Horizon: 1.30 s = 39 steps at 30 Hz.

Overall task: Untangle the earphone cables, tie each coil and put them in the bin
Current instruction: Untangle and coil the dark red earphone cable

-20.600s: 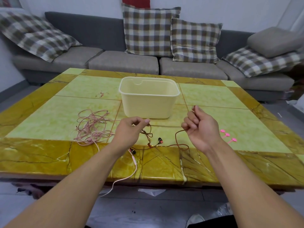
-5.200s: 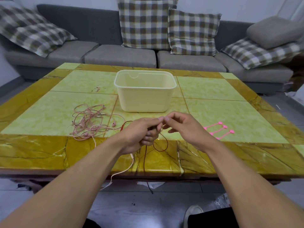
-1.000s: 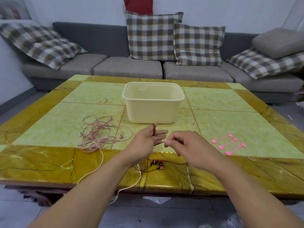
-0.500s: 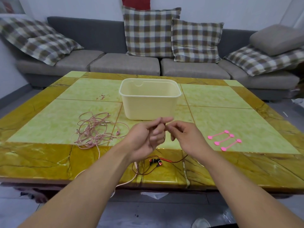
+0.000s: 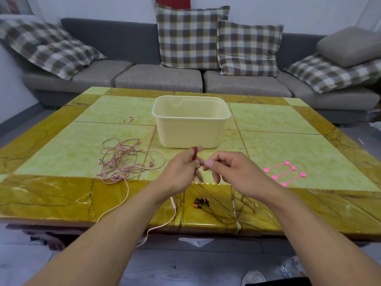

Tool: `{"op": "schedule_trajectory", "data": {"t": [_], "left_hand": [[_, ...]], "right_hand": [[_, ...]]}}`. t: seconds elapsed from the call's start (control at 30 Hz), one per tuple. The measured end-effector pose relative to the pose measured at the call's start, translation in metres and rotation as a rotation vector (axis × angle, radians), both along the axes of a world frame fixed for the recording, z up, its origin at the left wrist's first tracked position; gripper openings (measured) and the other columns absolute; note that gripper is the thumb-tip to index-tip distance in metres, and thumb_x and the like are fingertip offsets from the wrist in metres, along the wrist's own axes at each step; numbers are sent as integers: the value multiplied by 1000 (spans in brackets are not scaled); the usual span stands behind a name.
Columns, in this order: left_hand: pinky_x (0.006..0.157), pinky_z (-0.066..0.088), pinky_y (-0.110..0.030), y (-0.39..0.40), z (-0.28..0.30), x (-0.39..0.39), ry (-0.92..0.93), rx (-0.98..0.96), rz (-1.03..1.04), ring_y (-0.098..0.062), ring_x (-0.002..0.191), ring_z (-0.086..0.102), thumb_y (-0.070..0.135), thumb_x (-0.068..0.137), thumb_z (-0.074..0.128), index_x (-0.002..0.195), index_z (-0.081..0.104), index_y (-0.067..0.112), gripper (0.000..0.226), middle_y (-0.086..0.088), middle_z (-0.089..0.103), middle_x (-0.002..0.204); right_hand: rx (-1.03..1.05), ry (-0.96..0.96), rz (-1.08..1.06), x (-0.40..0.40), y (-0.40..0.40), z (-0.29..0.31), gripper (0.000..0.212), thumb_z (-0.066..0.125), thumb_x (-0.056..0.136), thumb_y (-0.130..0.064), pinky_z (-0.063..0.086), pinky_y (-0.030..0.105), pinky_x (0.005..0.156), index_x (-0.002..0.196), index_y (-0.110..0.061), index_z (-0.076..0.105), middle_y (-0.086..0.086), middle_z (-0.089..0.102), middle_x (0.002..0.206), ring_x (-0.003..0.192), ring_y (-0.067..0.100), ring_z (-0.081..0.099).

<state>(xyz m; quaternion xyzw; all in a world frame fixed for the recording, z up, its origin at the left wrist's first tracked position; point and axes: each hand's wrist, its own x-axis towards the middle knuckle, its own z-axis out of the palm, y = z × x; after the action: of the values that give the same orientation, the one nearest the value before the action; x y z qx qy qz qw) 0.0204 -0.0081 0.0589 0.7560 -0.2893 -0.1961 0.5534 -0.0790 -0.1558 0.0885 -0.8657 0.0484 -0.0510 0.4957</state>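
My left hand point(image 5: 179, 172) holds a coil of dark red earphone cable point(image 5: 195, 154) wound around its fingers, just in front of the cream bin point(image 5: 191, 129). My right hand point(image 5: 231, 170) pinches the same cable close beside the left fingers. The cable's red and black earbuds point(image 5: 201, 202) lie on the table's front border below my hands. A tangled pile of pink earphone cables point(image 5: 125, 162) lies to the left, with one pink lead hanging over the front edge. Three pink cable ties point(image 5: 285, 173) lie to the right.
The yellow and green marble table point(image 5: 288, 153) fills the middle of the view. Behind it stands a grey sofa point(image 5: 160, 79) with several checked cushions. Grey floor shows below the table's front edge.
Over the last second my hands have kept winding the dark red cable around my left fingers. The earbuds have stayed on the table's front border.
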Motion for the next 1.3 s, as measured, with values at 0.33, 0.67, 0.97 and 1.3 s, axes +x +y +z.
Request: {"op": "schedule_trajectory", "data": {"t": [0.33,0.67,0.97,1.3], "left_hand": [[43,7,-25,1,17,-9,668,-248,-275,-8,39,15,32,104,41,61,37,20,45,5,19,47],[43,9,-26,-1,18,-7,773,-403,-132,-8,32,15,26,101,46,53,32,24,51,6,20,39],[47,26,-28,3,23,-13,771,-279,-234,-19,37,37,36,106,38,47,33,21,61,-1,24,35],[74,61,-25,-9,20,-17,834,-643,-112,-25,86,75,5,109,28,127,52,-13,35,-19,75,98]], "right_hand": [[59,-88,-155,12,-11,-13,30,57,101,-37,33,21,56,86,-14,69,-8,59,62,53,3,43],[231,-131,-113,16,4,-9,26,73,83,-50,38,35,75,96,-27,72,21,59,84,78,18,48],[334,-74,-158,12,-3,-18,15,69,96,-25,37,6,56,101,-12,75,-11,57,67,56,-6,49],[-36,89,-184,15,7,-18,35,50,96,-6,29,26,54,64,-12,63,-5,52,55,57,13,40]]}}
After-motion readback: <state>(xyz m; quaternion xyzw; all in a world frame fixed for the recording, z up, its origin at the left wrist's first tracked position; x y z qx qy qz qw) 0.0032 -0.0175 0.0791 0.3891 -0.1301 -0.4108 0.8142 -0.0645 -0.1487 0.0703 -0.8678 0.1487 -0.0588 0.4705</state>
